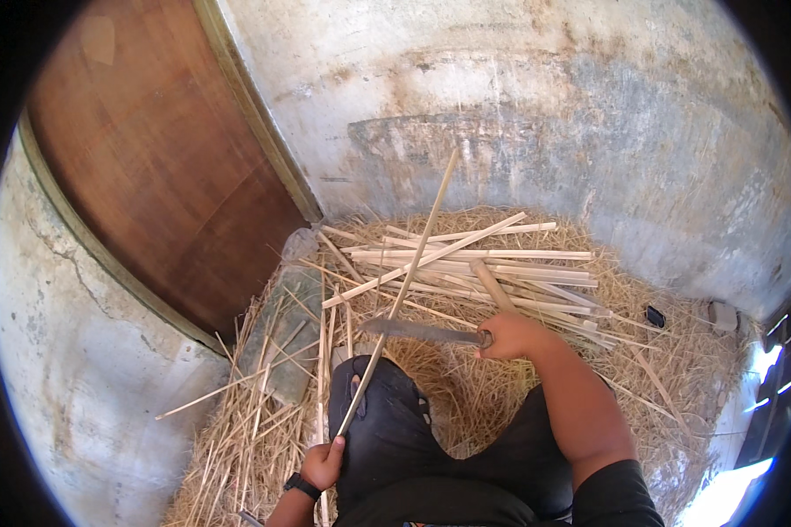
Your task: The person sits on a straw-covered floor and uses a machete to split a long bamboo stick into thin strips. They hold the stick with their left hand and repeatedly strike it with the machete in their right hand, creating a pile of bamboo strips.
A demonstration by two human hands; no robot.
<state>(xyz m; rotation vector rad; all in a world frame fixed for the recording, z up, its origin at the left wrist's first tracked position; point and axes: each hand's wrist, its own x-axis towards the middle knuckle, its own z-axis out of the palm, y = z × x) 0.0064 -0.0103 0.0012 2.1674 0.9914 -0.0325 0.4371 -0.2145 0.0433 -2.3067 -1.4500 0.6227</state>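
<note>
Left fingers [336,450]: pinching slim strip [397,301]; right fingers [501,327]: gripping knife [422,331], pointing it leftward, with piled strips [545,255] just beyond.

Through one head-worn fisheye we looked steeply down from above the wearer's dark trousers [387,443], facing straw [694,351] and a weathered wall [501,105].

The daylight is soft, glare whitens the lower right, and distortion bows the doorframe [257,105].
</note>
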